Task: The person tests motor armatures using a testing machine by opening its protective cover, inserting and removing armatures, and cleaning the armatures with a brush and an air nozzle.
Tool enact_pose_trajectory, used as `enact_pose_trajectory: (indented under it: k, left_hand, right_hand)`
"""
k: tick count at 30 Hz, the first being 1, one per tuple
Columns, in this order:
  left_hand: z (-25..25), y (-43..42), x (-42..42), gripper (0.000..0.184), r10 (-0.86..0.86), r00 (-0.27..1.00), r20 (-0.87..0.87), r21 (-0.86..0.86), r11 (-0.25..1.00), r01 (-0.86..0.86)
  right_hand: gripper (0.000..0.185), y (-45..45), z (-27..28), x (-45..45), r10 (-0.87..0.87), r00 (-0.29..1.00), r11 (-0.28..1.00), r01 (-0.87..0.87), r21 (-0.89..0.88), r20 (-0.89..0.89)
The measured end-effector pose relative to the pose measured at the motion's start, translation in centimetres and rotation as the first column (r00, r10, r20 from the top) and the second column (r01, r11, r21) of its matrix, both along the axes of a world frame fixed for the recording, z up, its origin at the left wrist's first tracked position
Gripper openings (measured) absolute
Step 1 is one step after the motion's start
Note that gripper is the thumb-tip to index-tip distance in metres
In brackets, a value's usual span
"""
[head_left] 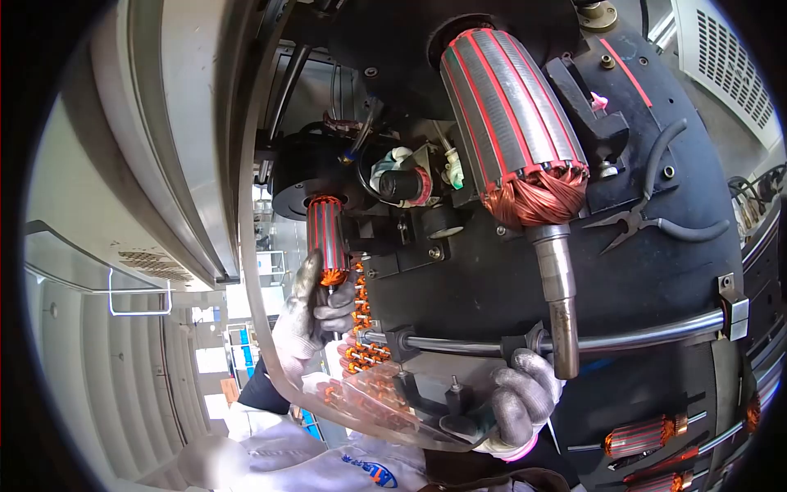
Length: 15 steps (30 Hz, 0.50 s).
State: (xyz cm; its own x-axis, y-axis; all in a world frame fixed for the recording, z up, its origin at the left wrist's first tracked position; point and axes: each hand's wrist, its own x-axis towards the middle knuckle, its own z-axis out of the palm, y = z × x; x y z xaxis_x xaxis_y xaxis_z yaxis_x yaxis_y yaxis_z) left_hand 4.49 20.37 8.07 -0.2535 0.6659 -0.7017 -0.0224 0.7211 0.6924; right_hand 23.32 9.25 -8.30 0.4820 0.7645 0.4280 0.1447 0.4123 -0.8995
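My left hand (316,307), in a grey-stained white glove, is closed around the lower end of a small motor armature (326,234) with red-lined slots and copper windings. The armature's upper end sits in a round black holder (311,184). My right hand (523,402), gloved too, has its fingers curled over the black handle (467,426) at the edge of a clear plastic guard (377,402). Above that hand hangs a large armature (516,115), its top in a dark fixture and its steel shaft (561,303) pointing down.
Grey-handled pliers (689,230) lie on the black machine plate (459,287). A metal rod (648,340) runs across its front edge. More armatures (639,439) lie at lower right. Several small orange-wound parts (365,357) show behind the guard. A pale machine housing (164,148) stands at left.
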Motion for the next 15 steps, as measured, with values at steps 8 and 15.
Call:
enact_pose_trajectory:
  k: [8, 15]
  left_hand:
    - [-2.4, -1.0, -1.6, 0.063, 0.114, 0.901, 0.419, 0.088, 0.982, -0.165]
    - [-2.4, -0.9, -2.0, 0.066, 0.039, 0.926, 0.376, 0.089, 0.993, -0.078]
  right_hand:
    - [0.014, -0.1, -0.2, 0.2, 0.016, 1.0, 1.0, -0.016, 0.003, 0.025]
    - [0.012, -0.2, -0.7, -0.8, -0.055, 0.998, 0.998, 0.057, 0.029, -0.038]
